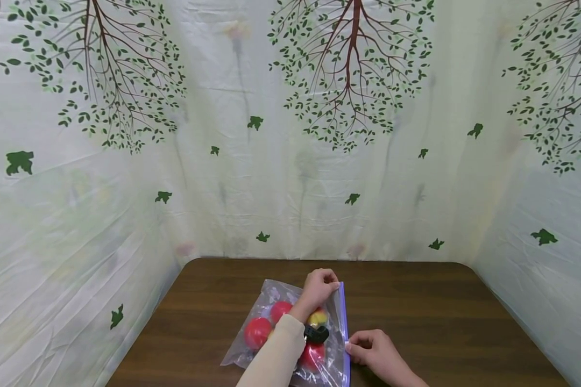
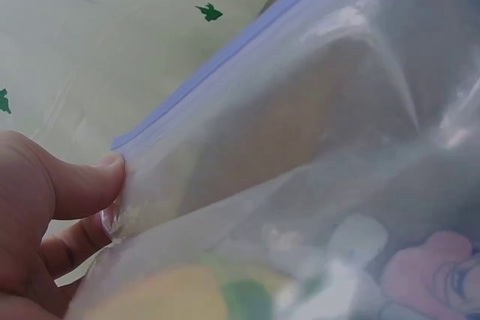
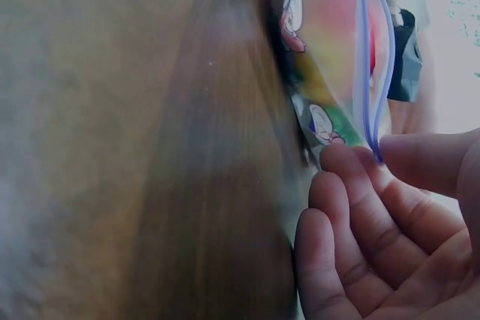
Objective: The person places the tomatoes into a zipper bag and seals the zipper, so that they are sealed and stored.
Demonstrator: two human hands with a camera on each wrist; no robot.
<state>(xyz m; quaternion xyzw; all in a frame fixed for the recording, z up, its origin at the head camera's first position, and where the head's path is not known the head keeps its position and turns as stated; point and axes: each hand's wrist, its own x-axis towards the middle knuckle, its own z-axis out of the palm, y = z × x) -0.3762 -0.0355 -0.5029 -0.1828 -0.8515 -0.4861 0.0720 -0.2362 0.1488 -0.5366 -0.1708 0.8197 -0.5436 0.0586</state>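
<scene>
A clear zip-top bag (image 1: 239,352) lies on the table with red, round fruit (image 1: 257,332) and a yellow-red fruit (image 1: 317,317) inside; they could be real or toy. Its purple zip strip (image 1: 343,312) runs along the right side. Reaching across the bag, my left hand (image 1: 320,286) pinches the strip's far end between thumb and fingers, as the left wrist view shows at the bag's corner (image 2: 127,196). My right hand (image 1: 378,352) pinches the strip nearer to me. In the right wrist view, the strip's two lips (image 3: 366,73) stand apart above the right thumb and meet at it.
The brown wooden table (image 1: 431,312) extends on both sides of the bag. A pale curtain (image 1: 305,226) with tree and leaf prints hangs behind and beside it. A black device (image 1: 316,334) is strapped to the left wrist, above the bag.
</scene>
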